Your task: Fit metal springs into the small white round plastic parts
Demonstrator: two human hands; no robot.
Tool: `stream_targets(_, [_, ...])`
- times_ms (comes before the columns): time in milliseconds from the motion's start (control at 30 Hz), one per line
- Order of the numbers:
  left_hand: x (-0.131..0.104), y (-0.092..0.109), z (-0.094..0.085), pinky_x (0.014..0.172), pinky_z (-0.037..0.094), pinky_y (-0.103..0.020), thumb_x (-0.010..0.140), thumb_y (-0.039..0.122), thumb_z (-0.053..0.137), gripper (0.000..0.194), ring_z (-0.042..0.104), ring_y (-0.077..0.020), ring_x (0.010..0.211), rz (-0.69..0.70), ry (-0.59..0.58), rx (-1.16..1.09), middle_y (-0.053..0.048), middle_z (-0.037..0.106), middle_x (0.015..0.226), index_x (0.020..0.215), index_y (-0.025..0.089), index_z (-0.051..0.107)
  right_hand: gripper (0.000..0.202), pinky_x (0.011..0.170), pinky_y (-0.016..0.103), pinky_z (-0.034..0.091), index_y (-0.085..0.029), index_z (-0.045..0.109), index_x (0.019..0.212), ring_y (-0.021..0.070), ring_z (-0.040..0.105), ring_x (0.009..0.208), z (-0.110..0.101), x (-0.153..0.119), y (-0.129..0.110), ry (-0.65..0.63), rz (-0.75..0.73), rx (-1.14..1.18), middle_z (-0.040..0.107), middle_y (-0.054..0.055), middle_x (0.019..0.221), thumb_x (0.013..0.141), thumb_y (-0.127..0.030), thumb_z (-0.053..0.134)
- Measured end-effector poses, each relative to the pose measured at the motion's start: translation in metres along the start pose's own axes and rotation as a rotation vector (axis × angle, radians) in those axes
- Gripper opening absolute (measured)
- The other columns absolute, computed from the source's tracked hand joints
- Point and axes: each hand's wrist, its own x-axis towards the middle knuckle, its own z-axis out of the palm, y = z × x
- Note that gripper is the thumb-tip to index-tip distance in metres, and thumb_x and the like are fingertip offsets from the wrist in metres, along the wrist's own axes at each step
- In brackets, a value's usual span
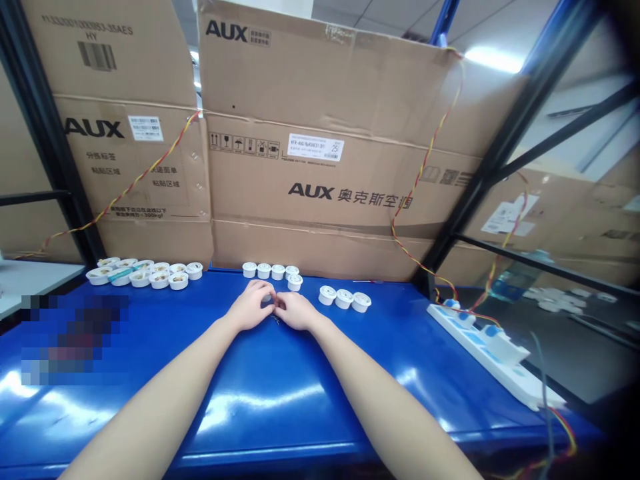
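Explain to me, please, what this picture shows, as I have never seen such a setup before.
There is no machine here: you see a person's bare left hand and right hand. The single picture comes from a camera worn on that person's head, looking forward and down. On the shiny blue table stand small round white tubs in groups: a large group at the left, a smaller one just beyond the hands, and three tubs to the right. A white power strip lies along the right side, and printed cardboard stands behind. The hands come together at the middle; what they hold is too small and covered to tell.
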Motion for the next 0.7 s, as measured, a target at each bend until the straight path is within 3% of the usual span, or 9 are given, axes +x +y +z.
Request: stream_targets(700, [0.0004,0.0007,-0.0004,0.099,0.042,-0.042,0.079,0.026,0.057,0.007,0.048,-0.0247,0.109,-0.001,-0.003,0.001,-0.005,0.06,0.104,0.085,0.023,0.061,0.011,0.058,0.022,0.032,-0.018,0.061,0.083,0.0131,0.056,0.069,0.0004,-0.0003,0.0007,0.015,-0.017,0.011,0.067,0.003,0.082,0.085,-0.026,0.054])
